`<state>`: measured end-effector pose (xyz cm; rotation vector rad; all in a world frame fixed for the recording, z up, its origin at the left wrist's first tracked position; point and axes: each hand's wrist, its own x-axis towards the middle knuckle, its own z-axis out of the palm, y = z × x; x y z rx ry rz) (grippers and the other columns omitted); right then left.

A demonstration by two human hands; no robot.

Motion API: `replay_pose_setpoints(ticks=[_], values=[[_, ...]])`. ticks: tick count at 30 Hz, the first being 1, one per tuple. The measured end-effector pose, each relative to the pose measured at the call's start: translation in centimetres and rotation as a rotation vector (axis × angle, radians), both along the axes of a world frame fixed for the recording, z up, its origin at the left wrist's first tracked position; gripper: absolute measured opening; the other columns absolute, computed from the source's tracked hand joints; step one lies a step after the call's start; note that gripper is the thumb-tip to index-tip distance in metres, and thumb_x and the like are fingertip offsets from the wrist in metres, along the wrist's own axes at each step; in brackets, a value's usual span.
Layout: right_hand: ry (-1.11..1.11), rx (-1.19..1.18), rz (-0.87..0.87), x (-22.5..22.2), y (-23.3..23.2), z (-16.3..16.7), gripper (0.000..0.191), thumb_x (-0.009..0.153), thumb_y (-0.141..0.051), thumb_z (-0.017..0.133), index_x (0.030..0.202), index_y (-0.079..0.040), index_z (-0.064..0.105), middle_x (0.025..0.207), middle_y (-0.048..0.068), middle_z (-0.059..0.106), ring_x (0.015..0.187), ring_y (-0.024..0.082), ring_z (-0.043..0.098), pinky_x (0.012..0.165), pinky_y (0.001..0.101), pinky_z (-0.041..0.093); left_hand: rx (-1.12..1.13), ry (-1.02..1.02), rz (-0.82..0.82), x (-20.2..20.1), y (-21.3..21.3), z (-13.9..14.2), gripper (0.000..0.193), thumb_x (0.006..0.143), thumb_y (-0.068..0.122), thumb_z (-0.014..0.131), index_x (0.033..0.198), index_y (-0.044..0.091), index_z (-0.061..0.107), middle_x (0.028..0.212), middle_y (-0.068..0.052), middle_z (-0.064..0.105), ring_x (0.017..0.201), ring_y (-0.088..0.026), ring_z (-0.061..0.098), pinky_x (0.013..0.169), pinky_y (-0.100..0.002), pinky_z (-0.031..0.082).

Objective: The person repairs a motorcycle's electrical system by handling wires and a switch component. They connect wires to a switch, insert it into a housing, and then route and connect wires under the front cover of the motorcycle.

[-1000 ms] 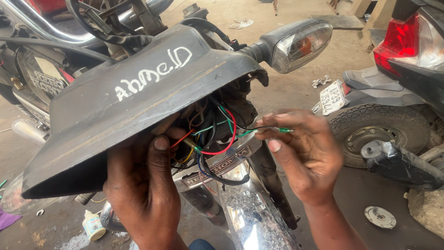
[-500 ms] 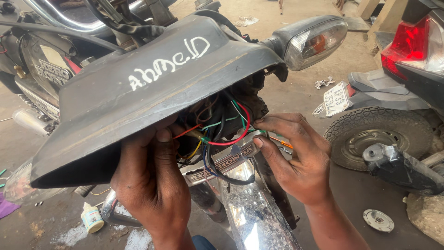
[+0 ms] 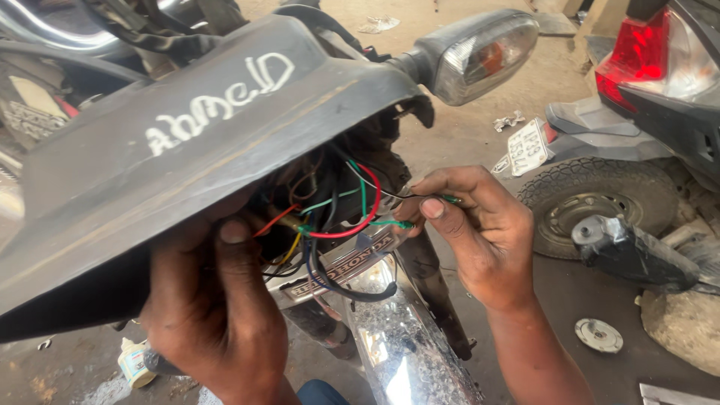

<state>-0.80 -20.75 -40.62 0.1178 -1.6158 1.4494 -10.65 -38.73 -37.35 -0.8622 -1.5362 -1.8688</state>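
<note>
Left hand [image 3: 214, 300] fingers curled, gripping lower edge of dark grey plastic headlight cowl [image 3: 172, 172]. Right hand [image 3: 480, 225] fingertips pinched on thin green wire [image 3: 390, 223], tangled coloured wire bundle [image 3: 330, 225] just left of fingertips.

White rectangular number plate [image 3: 527, 146] beside rear tyre [image 3: 596, 202]; small pot [image 3: 135, 363] below.

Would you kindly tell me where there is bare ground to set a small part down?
Bare ground lies between the turn signal and the tyre. Another patch surrounds the metal disc. Crowded: the wires, worked by the left hand and right hand.
</note>
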Motion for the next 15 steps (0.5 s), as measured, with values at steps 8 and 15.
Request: replay_pose_setpoints(ticks=[8,15], values=[[0.069,-0.257,0.306,0.7,0.9,-0.6,0.017,0.104,0.002,0.061,0.12,0.008,0.061,0.095,0.026,0.072,0.073,0.026,0.07,0.063,0.0338,0.057,-0.074,-0.069,-0.147,0.1,-1.1,0.0,0.024,0.103,-0.001,0.06,0.127,-0.006,0.061,0.11,-0.016,0.071,0.1,-0.016,0.069,0.093,-0.028,0.057],[0.29,-0.215,0.457,1.7,1.2,-0.4,0.03,0.103,0.005,0.062,0.132,0.009,0.055,0.12,0.035,0.068,0.103,0.036,0.074,0.091,0.042,0.062,0.161,0.046,-0.434,-1.6,-2.3,-1.9,0.05,0.103,-0.011,0.052,0.142,0.009,0.029,0.135,-0.015,0.053,0.118,-0.022,0.061,0.106,-0.037,0.054]])
